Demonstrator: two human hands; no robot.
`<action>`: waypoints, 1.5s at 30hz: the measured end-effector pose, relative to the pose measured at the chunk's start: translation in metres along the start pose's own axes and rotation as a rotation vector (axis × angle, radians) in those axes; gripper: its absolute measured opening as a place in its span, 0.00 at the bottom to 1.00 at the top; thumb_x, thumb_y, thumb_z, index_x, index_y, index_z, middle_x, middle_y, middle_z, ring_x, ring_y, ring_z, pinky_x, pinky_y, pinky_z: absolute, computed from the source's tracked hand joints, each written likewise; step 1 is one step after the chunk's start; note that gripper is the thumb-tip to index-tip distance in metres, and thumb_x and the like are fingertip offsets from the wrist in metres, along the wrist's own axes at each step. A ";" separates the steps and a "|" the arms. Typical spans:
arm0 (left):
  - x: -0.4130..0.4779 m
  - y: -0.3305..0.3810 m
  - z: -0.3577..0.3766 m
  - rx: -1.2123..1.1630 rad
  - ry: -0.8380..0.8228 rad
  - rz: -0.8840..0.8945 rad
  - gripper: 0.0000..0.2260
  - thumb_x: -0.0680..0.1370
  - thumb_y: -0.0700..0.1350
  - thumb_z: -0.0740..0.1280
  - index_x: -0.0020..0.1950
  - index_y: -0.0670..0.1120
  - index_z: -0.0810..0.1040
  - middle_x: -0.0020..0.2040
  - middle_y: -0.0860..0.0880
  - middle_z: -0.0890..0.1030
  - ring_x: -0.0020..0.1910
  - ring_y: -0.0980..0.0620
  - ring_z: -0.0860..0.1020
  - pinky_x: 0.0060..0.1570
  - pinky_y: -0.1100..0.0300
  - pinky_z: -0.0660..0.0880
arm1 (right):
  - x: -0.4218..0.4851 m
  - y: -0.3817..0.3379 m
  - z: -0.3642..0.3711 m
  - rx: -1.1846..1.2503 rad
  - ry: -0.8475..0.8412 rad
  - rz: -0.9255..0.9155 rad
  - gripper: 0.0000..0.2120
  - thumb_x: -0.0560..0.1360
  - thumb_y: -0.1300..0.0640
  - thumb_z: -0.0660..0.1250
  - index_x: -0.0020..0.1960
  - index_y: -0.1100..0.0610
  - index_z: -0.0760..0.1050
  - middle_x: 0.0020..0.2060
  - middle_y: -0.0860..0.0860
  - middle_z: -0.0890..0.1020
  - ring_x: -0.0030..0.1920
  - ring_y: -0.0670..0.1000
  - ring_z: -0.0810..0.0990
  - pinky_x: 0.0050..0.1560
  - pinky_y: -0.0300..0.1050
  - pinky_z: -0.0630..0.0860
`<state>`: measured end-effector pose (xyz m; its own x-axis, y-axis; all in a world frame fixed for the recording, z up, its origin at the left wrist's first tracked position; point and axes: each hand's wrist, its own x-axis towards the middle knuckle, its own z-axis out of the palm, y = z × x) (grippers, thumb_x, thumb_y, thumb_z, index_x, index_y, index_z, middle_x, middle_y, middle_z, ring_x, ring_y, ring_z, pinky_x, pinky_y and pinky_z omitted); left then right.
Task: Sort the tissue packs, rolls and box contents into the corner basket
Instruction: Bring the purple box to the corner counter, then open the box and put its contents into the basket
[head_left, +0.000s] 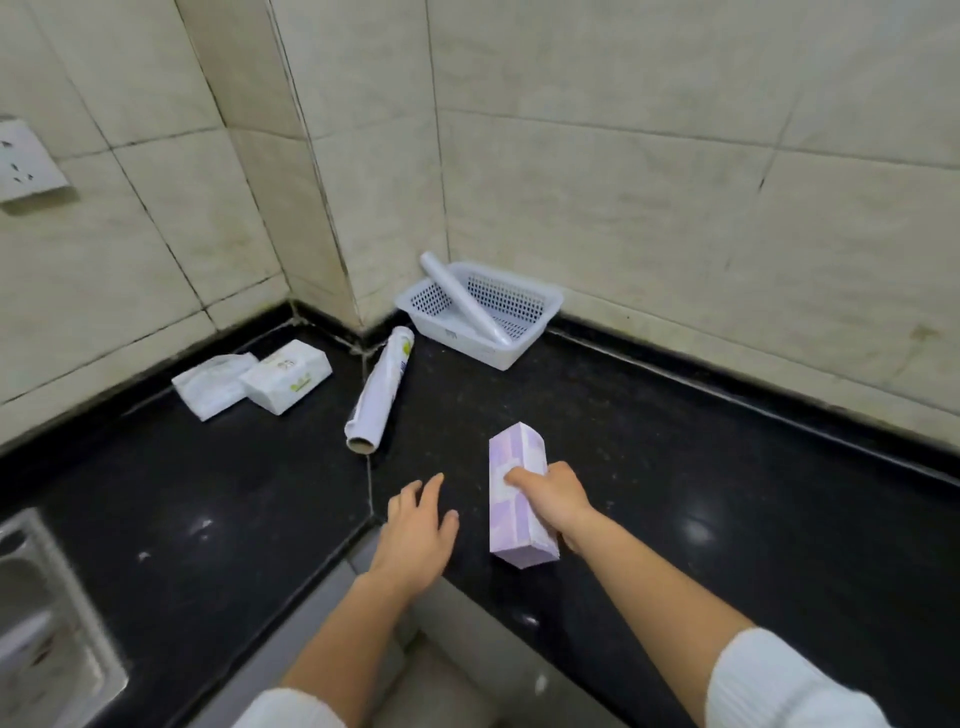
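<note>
My right hand (550, 493) grips a long lilac tissue box (514, 467) near the front of the black counter, thumb on its top face. My left hand (418, 525) hovers just left of the box, fingers apart and holding nothing. A white perforated basket (524, 301) sits in the wall corner with one white roll (462, 296) leaning in it. A second white roll (382, 392) lies on the counter left of the basket. Further left lie a white tissue pack (288, 375) and a flatter soft pack (210, 384), side by side.
The black counter (675, 467) runs along tiled walls on both sides. A steel sink (47, 618) is at the lower left. A wall socket (23, 161) sits on the left wall. The counter's front edge cuts diagonally below my hands.
</note>
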<state>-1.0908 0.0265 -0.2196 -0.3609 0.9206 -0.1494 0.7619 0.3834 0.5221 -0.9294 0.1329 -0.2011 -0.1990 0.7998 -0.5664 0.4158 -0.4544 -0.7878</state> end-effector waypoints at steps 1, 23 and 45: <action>0.014 -0.003 -0.009 -0.023 0.015 0.024 0.25 0.81 0.51 0.57 0.77 0.49 0.56 0.76 0.43 0.59 0.74 0.44 0.57 0.71 0.48 0.62 | 0.011 -0.014 0.007 0.011 -0.018 0.007 0.32 0.69 0.45 0.70 0.67 0.56 0.63 0.55 0.56 0.78 0.49 0.55 0.80 0.39 0.48 0.76; 0.234 -0.039 -0.109 -0.360 0.178 0.373 0.30 0.67 0.54 0.76 0.63 0.68 0.67 0.63 0.65 0.70 0.63 0.64 0.69 0.59 0.66 0.69 | 0.171 -0.201 0.066 -0.073 -0.396 -0.045 0.22 0.75 0.36 0.57 0.52 0.50 0.81 0.44 0.56 0.87 0.45 0.55 0.85 0.45 0.48 0.79; 0.275 -0.012 -0.124 -0.683 -0.979 0.156 0.29 0.73 0.60 0.67 0.73 0.60 0.63 0.64 0.53 0.79 0.63 0.54 0.77 0.62 0.54 0.73 | 0.131 -0.212 -0.005 -0.281 -0.309 -0.460 0.18 0.61 0.59 0.79 0.51 0.58 0.82 0.41 0.48 0.81 0.41 0.46 0.77 0.43 0.41 0.74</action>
<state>-1.2661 0.2661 -0.1625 0.4969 0.7331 -0.4644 0.2119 0.4165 0.8841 -1.0387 0.3360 -0.1070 -0.6436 0.7196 -0.2606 0.4355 0.0644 -0.8979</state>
